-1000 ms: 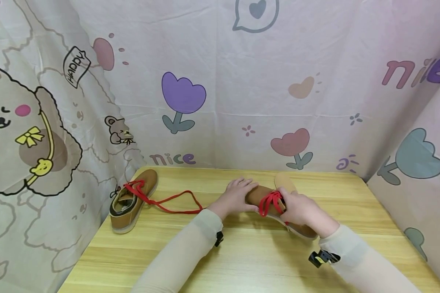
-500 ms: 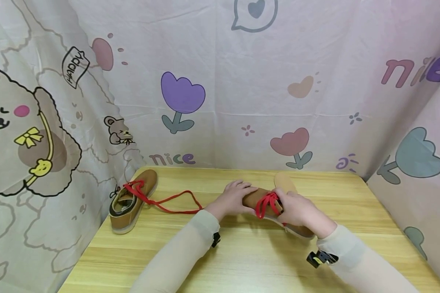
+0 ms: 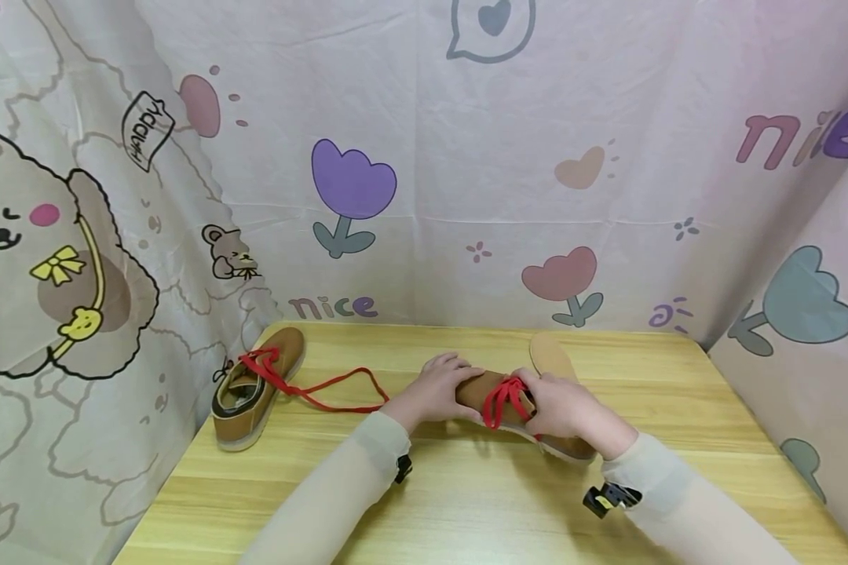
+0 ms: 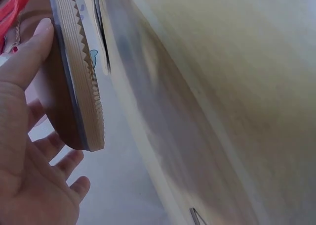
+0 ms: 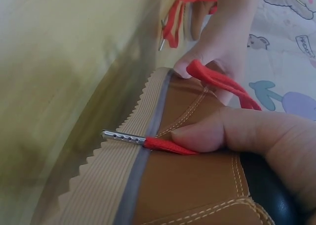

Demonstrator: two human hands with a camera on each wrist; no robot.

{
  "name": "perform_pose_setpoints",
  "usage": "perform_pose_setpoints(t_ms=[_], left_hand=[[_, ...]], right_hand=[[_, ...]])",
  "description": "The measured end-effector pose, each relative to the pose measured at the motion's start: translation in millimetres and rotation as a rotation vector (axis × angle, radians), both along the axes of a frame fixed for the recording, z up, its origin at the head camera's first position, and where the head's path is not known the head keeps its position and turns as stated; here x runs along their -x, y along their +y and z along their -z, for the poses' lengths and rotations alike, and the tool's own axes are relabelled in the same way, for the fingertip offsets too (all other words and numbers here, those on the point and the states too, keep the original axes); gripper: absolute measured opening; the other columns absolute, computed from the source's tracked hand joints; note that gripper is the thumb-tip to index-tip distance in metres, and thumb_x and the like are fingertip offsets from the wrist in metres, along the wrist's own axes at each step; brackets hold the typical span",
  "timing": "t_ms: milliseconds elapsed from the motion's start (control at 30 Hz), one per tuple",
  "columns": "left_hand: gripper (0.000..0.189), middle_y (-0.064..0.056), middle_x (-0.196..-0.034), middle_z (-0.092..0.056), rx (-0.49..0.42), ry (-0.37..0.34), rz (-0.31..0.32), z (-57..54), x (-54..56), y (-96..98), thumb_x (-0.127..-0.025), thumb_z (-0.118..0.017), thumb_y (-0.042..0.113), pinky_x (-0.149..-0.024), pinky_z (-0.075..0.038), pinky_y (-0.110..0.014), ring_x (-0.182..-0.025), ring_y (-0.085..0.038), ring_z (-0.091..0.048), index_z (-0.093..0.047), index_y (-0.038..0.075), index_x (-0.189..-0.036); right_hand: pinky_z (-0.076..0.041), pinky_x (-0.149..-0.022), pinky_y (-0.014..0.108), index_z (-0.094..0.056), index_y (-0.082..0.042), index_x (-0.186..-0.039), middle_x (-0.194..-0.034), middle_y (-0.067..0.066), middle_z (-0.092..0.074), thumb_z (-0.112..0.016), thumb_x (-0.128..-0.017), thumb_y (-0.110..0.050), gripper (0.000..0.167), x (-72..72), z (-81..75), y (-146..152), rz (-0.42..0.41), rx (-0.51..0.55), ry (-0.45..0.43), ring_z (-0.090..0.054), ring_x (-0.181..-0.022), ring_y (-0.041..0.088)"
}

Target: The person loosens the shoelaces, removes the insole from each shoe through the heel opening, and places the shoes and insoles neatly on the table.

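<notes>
Near the middle of the bench (image 3: 466, 510), a little to the right, we see a brown shoe (image 3: 477, 388) lying crosswise between two hands, its toe pointing to the left. The left hand (image 3: 434, 392) grasps it by the toe, and in the left wrist view we find the thumb laid along the near side of the upper, just above the ridged sole (image 4: 81, 81), with the other fingers around the far side. The right hand (image 3: 561, 408) grips the same shoe farther back, beside the collar; from the right wrist view we make out its thumb pressed to the brown upper, on a red lace end whose metal tip (image 5: 123, 137) sticks out over the sole's edge. On the shoe's front, the red lace (image 3: 506, 396) forms a bow with loops drooping down the near side. We cannot tell whether the whole sole rests on the bench. Just behind the right hand lies a flat tan insole (image 3: 551, 357), partly hidden. Well apart, by the bench's left edge, we see the second shoe (image 3: 236, 426) standing upright, toe away from us, with a long red shoelace (image 3: 325, 406) trailing from it toward the left hand. Both arms wear pale sleeves (image 3: 332, 502) with small black devices (image 3: 611, 498) at the wrists, and behind everything we see a white printed curtain (image 3: 438, 118).
</notes>
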State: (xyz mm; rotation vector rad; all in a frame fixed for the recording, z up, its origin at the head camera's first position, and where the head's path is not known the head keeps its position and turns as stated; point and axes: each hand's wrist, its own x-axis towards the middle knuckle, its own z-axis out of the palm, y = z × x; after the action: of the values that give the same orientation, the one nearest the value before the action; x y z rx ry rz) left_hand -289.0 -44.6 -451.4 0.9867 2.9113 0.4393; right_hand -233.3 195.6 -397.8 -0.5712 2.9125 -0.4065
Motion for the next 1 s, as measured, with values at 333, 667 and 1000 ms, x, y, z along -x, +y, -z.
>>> perform_pose_setpoints(t_ms=[333, 667, 1000], left_hand=[[0.086, 0.002, -0.140, -0.052, 0.005, -0.031, -0.003, 4.1, -12.7, -16.5, -0.076, -0.076, 0.066, -0.120, -0.018, -0.048, -0.143, -0.026, -0.031, -0.048, 0.030, -0.150], [0.085, 0.000, -0.144, -0.049, 0.022, -0.063, -0.026, 9.9, -24.0, -30.0, -0.078, -0.077, 0.063, -0.121, -0.017, -0.049, -0.146, -0.029, -0.028, -0.046, 0.030, -0.151], [0.084, 0.001, -0.134, -0.053, 0.028, -0.060, -0.025, 13.1, -30.9, -35.3, -0.077, -0.078, 0.063, -0.119, -0.021, -0.047, -0.138, -0.027, -0.036, -0.048, 0.031, -0.149]], right_hand=[[-0.044, -0.058, 0.035, -0.052, -0.027, -0.134, -0.085, 0.000, -0.054, -0.084, -0.069, -0.020, 0.072, -4.1, 6.6, -12, -0.027, -0.021, -0.020, -0.050, -0.072, 0.017], [-0.045, -0.059, 0.036, -0.053, -0.026, -0.134, -0.087, 0.001, -0.056, -0.082, -0.068, -0.016, 0.073, -5.9, 17.7, -20, -0.081, 0.009, -0.009, -0.051, -0.073, 0.017], [-0.042, -0.055, 0.036, -0.053, -0.028, -0.133, -0.082, 0.001, -0.053, -0.083, -0.068, -0.014, 0.073, -9.6, 21.3, -24, -0.129, 0.033, -0.010, -0.049, -0.068, 0.018]])
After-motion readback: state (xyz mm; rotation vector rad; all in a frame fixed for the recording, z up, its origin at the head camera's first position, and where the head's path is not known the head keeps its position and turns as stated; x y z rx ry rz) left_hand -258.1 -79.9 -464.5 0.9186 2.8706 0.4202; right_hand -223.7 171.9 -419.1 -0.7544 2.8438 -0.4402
